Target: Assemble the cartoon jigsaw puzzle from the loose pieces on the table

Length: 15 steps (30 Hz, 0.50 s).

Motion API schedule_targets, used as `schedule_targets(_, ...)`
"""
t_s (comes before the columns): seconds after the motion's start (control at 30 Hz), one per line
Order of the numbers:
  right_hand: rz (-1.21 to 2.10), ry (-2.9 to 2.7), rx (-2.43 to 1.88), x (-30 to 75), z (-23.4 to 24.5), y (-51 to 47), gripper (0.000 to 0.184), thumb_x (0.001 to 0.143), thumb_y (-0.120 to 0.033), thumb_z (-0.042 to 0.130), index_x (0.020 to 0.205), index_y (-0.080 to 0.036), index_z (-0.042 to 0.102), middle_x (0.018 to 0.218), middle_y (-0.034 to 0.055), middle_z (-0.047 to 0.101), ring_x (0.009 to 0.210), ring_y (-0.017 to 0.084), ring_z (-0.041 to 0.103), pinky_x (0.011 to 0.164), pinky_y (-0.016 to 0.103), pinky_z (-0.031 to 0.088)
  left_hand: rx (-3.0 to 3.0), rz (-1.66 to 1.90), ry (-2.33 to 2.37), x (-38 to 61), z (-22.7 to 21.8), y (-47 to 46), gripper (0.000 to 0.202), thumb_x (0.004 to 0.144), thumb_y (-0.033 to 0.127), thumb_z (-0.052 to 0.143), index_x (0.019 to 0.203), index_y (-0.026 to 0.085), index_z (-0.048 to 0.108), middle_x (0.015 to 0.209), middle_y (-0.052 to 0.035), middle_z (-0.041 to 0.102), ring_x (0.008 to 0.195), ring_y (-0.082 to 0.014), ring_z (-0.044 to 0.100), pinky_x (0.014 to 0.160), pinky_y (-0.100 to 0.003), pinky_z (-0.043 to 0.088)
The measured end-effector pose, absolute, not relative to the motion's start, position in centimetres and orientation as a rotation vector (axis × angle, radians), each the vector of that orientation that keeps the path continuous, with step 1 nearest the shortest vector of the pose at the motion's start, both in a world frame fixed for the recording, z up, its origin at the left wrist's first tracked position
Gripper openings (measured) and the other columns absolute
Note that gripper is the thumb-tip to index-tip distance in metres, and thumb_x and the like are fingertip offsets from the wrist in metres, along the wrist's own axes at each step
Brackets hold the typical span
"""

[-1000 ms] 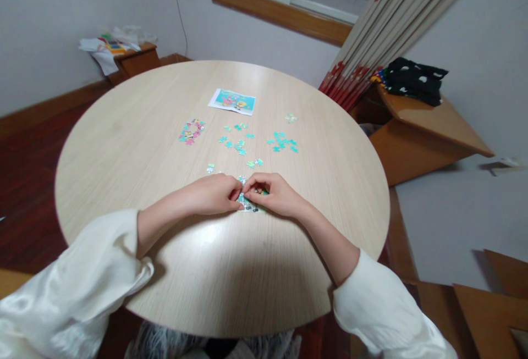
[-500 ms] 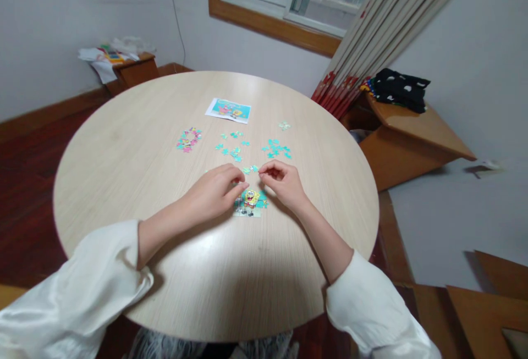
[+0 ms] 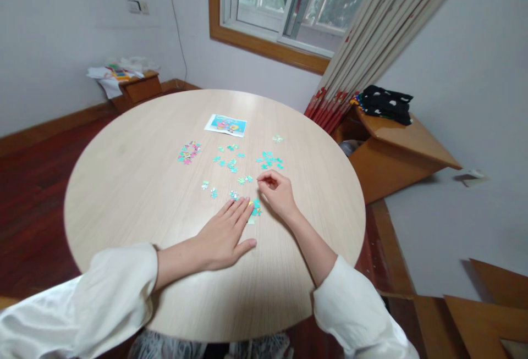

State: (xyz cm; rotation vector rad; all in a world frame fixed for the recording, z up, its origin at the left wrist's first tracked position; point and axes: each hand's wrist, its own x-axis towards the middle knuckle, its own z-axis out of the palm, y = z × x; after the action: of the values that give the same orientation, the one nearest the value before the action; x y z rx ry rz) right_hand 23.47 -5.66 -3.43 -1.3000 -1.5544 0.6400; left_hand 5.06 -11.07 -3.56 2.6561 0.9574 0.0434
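Flat over a partly joined jigsaw puzzle (image 3: 256, 208) lies my left hand (image 3: 226, 233), its fingers stretched out. It covers most of the puzzle's cartoon picture; a teal edge on the right and a pale strip at the bottom still show. My right hand (image 3: 277, 192) hovers just up and right of the puzzle with thumb and fingertips pinched together. Whatever is between those fingertips, if anything, is too small to make out. Loose jigsaw pieces (image 3: 241, 181) lie just left of the right hand's fingertips. More pieces (image 3: 213, 193) sit beyond the left hand.
On the round wooden table (image 3: 124, 194) are a pile of pink and teal pieces (image 3: 189, 152), scattered teal pieces (image 3: 231, 165), a teal group (image 3: 269, 160) and pale pieces (image 3: 278, 138). A printed picture card (image 3: 226, 126) lies at the back. Right of the table stands a wooden cabinet (image 3: 396, 155).
My left hand has gone from a curled pose above the puzzle to lying flat on it, covering the cartoon figure. My right hand stays pinched nearby. The camera view has tilted up slightly.
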Motion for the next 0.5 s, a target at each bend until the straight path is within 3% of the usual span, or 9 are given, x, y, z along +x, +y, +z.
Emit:
schedule_targets(0.1,0.428,-1.675,-1.279,23.1,-3.1,-6.3,0.017,0.081,-0.021,0.047,0.08,-0.02,0.064,0.082,0.0056,0.067,0.082,0.018,0.061,0.079,0.034,0.048,2.567,0.333,0.969,4.2,-3.2,-10.3,0.071,0.095,0.052,0.022,0.149,0.006,0.016,0.156,-0.0199,0.017,0.145,-0.0269,0.011,0.119,-0.049,0.011)
schedule_targets(0.17,0.349,-1.829,-1.245,22.5,-2.9,-7.2,0.027,0.088,-0.022,0.041,0.096,-0.02,0.066,0.101,0.0092,0.07,0.101,0.02,0.061,0.093,0.039,0.045,2.457,0.64,1.091,3.2,-2.9,-9.3,0.067,0.096,0.05,0.019,0.15,0.011,0.013,0.157,-0.0176,0.018,0.146,-0.0252,0.013,0.119,-0.048,0.01)
schedule_targets(0.23,0.308,-2.05,-1.232,21.4,-2.8,-8.2,0.036,0.093,-0.026,0.037,0.12,-0.018,0.06,0.128,0.0124,0.061,0.124,0.021,0.051,0.106,0.044,0.036,2.307,0.922,1.248,1.9,-2.8,-7.9,0.063,0.097,0.048,0.015,0.15,0.013,0.015,0.157,-0.0172,0.02,0.145,-0.0249,0.016,0.119,-0.049,0.011)
schedule_targets(0.3,0.273,-2.287,-1.249,20.2,-3.0,-9.3,0.05,0.094,-0.035,0.039,0.138,-0.011,0.044,0.148,0.0155,0.04,0.141,0.026,0.031,0.115,0.05,0.023,2.202,1.083,1.349,0.6,-3.0,-6.7,0.064,0.097,0.05,0.014,0.148,0.012,0.02,0.156,-0.0182,0.022,0.145,-0.0259,0.017,0.118,-0.05,0.013)
schedule_targets(0.37,0.287,-2.479,-1.278,19.1,-3.5,-10.0,0.065,0.093,-0.047,0.04,0.145,-0.008,0.034,0.153,0.017,0.029,0.144,0.029,0.021,0.117,0.054,0.015,2.155,1.107,1.403,-0.4,-3.5,-5.8,0.066,0.096,0.052,0.014,0.147,0.011,0.022,0.155,-0.0192,0.023,0.145,-0.0262,0.018,0.118,-0.05,0.012)
schedule_targets(0.5,0.301,-2.593,-1.378,18.2,-4.6,-10.4,0.069,0.093,-0.054,0.035,0.148,-0.012,0.029,0.153,0.0144,0.029,0.144,0.03,0.023,0.117,0.056,0.015,2.116,1.056,1.481,-1.0,-4.6,-5.6,0.064,0.096,0.05,0.018,0.145,0.01,0.025,0.154,-0.02,0.026,0.144,-0.0265,0.02,0.118,-0.051,0.013)
